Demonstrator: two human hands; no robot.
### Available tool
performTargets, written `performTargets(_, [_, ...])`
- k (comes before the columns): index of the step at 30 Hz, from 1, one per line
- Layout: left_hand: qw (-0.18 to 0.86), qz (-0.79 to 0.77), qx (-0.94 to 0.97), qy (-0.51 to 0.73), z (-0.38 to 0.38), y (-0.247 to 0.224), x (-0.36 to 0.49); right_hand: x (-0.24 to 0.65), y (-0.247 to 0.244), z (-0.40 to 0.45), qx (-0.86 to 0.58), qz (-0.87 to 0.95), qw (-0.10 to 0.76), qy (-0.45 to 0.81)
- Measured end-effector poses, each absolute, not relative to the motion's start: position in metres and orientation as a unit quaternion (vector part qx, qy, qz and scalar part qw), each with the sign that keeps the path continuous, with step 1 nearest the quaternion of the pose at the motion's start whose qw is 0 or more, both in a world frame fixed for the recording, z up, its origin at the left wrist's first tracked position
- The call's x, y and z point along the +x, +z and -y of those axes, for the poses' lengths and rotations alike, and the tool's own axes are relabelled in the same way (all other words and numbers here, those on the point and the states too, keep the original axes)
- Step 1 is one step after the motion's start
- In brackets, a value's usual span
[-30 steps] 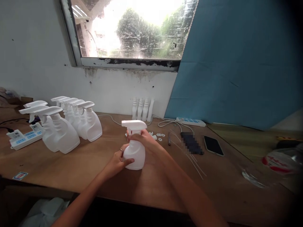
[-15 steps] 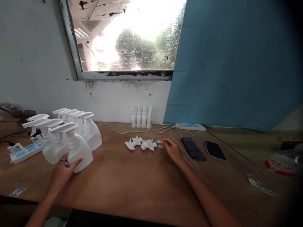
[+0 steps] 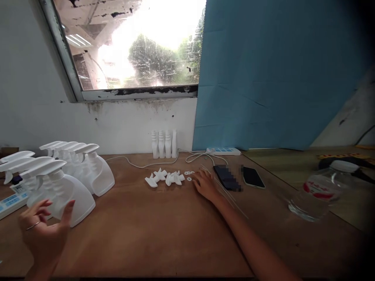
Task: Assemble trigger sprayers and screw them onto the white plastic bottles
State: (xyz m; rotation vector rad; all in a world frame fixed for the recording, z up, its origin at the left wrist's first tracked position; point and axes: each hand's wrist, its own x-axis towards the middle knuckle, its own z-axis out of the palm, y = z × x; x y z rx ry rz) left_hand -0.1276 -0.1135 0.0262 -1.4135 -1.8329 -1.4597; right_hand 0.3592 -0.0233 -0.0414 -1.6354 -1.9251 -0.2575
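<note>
White plastic bottles (image 3: 73, 193) at left; triggers (image 3: 174, 178) and rings (image 3: 188, 179) mid-table.
A power strip (image 3: 13, 203) edges in far left. The left hand (image 3: 43, 230) is spread, thumb parted from fingers, in front of the nearest bottle; contact, I cannot tell. Brown table (image 3: 140, 226) stretches from there to the right forearm, its front edge along the bottom. Beyond the curved, pointed triggers, 4 white pieces (image 3: 168, 146) stand upright by the wall. The flat rings lie just beside the right hand (image 3: 206, 185), whose fingers bend low over the table; I cannot tell whether they pinch anything. Thin tubes (image 3: 238, 207) run beside its wrist, then a black phone (image 3: 253, 177) and a clear, ribless-looking jug (image 3: 320, 191) take up the right side.
</note>
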Motion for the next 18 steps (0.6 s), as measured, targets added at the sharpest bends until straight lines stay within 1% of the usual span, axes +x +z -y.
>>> performTargets(2, [0.199,0.596,-0.556,-0.544,0.103,0.034,-0.098,0.353,-0.044,0.025,-0.622,0.739,0.231,-0.116])
performTargets(4, [0.113,0.541,-0.65,-0.522,0.085,0.034,-0.06,0.346,-0.045,0.027,-0.62,0.75,0.195,-0.121])
performTargets(6, [-0.007,0.497,-0.728,-0.472,0.06,0.026,-0.021,0.341,-0.045,0.029,-0.603,0.766,0.192,-0.115])
performTargets(7, [-0.05,0.468,-0.764,-0.44,0.047,0.02,-0.003,0.338,-0.044,0.031,-0.589,0.776,0.196,-0.111])
performTargets(8, [-0.057,0.445,-0.786,-0.426,0.034,0.012,0.012,0.336,-0.044,0.032,-0.575,0.786,0.202,-0.108])
performTargets(10, [-0.054,0.426,-0.827,-0.364,0.011,-0.003,0.035,0.331,-0.046,0.034,-0.547,0.802,0.217,-0.102])
performTargets(13, [-0.044,0.444,-0.838,-0.314,-0.011,-0.024,0.047,0.322,-0.051,0.036,-0.504,0.818,0.26,-0.093])
performTargets(16, [-0.073,0.425,-0.846,-0.313,-0.016,-0.035,0.046,0.309,-0.054,0.037,-0.472,0.824,0.311,-0.033])
performTargets(18, [-0.122,0.411,-0.837,-0.341,-0.009,-0.037,0.044,0.296,-0.051,0.039,-0.453,0.817,0.356,0.018])
